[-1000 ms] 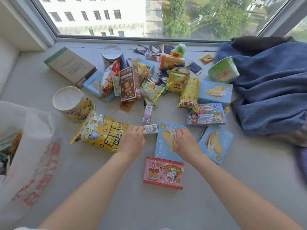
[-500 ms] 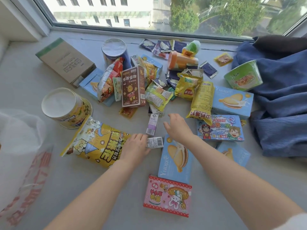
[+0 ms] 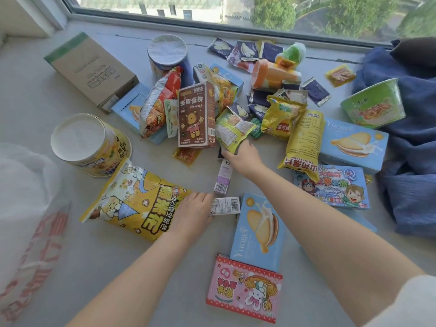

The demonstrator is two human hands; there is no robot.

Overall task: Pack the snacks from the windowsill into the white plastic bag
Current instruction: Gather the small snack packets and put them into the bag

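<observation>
Snacks lie spread over the grey windowsill (image 3: 59, 267). The white plastic bag (image 3: 21, 197) with red print sits at the far left edge. My left hand (image 3: 192, 214) rests palm down on the right end of a big yellow popcorn bag (image 3: 139, 199), its fingers closed over the left end of a small white barcoded box (image 3: 226, 206). My right hand (image 3: 243, 159) reaches into the pile and pinches the lower corner of a green-yellow packet (image 3: 232, 129) beside a brown bear box (image 3: 197, 114). A thin purple box (image 3: 223, 178) lies between my hands.
A yellow noodle cup (image 3: 87, 143) stands left of the pile and a cardboard box (image 3: 92, 69) behind it. Blue biscuit boxes (image 3: 258, 232) and a pink box (image 3: 244, 287) lie near me. A blue cloth (image 3: 412, 166) and a green bowl (image 3: 374, 105) fill the right side.
My right hand left the blue biscuit box and moved forward to the green-yellow packet. My left hand stayed on the small white box. The view tilted toward the pile.
</observation>
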